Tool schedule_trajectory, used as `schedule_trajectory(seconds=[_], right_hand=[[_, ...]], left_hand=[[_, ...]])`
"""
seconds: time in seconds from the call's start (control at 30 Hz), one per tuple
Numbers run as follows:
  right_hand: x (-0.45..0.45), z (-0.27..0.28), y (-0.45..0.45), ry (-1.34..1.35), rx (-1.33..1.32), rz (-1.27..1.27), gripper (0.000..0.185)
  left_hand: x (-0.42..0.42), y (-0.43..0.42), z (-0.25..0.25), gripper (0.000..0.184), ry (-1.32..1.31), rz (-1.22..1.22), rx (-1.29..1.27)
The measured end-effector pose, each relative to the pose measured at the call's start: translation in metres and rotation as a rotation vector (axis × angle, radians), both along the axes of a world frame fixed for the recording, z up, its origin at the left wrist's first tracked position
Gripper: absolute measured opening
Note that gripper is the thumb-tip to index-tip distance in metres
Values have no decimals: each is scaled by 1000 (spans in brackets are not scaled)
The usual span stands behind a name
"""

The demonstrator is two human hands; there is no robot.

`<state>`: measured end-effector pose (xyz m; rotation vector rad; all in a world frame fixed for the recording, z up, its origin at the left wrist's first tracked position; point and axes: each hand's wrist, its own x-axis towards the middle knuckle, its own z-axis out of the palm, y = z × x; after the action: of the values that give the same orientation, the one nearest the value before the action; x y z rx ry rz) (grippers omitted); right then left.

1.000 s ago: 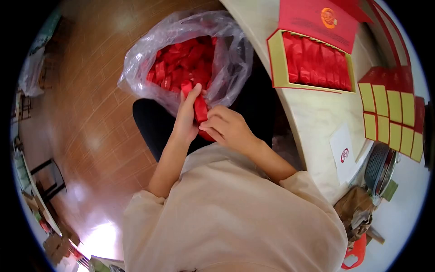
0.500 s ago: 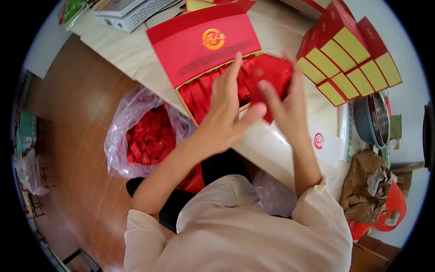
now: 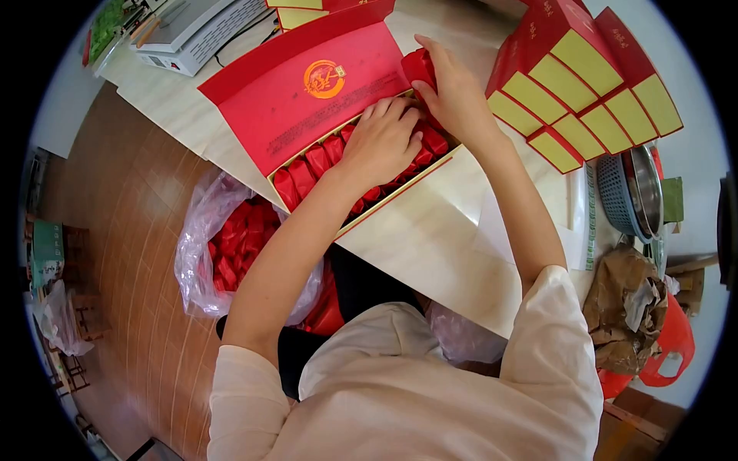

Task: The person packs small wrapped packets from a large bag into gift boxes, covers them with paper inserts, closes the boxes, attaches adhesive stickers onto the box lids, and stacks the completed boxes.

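An open red gift box point(image 3: 250, 131) with a yellow rim stands on the table, its lid raised and printed with a gold emblem. Small red foil packets point(image 3: 317, 160) fill it in rows. My left hand point(image 3: 382, 140) lies palm down over the middle of the box, fingers apart and slightly bent on the packets. At the box's far right end, my right hand point(image 3: 453, 88) grips a red packet point(image 3: 419, 71) between thumb and fingers. What lies directly under my left palm is hidden.
Stacked red boxes with yellow ends point(image 3: 576, 73) stand at the right. A clear plastic bag point(image 3: 192, 257) of red packets is beside my legs. A white appliance point(image 3: 196, 42) sits at the back left, a blue basket point(image 3: 617, 196) and brown paper point(image 3: 626, 307) at the right.
My left hand has come down onto the packets in the box. My right hand has moved up and left to the box's far end. The red bundle between the hands no longer shows there.
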<state>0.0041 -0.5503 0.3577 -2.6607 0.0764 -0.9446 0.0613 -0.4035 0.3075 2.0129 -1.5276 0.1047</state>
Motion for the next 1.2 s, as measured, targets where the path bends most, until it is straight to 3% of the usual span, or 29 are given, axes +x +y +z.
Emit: schedule_trajectory(seconds=[0.17, 0.37, 0.53, 0.73, 1.03, 1.2], right_hand=[[-7, -3, 6, 208, -68, -46, 50], [-6, 7, -10, 351, -50, 93, 38], [7, 28, -7, 740, 28, 58, 40], [16, 37, -11, 831, 82, 107, 32], [30, 49, -15, 1071, 85, 64, 37], [34, 47, -12, 1057, 64, 57, 33]], left_hand=[[1, -1, -4, 34, -78, 60, -55], [-1, 0, -2, 32, -22, 107, -35], [-1, 1, 2, 30, -2, 138, -8], [2, 2, -2, 32, 29, 160, -49], [1, 0, -5, 33, 23, 174, -87], [3, 2, -6, 34, 21, 165, -99]])
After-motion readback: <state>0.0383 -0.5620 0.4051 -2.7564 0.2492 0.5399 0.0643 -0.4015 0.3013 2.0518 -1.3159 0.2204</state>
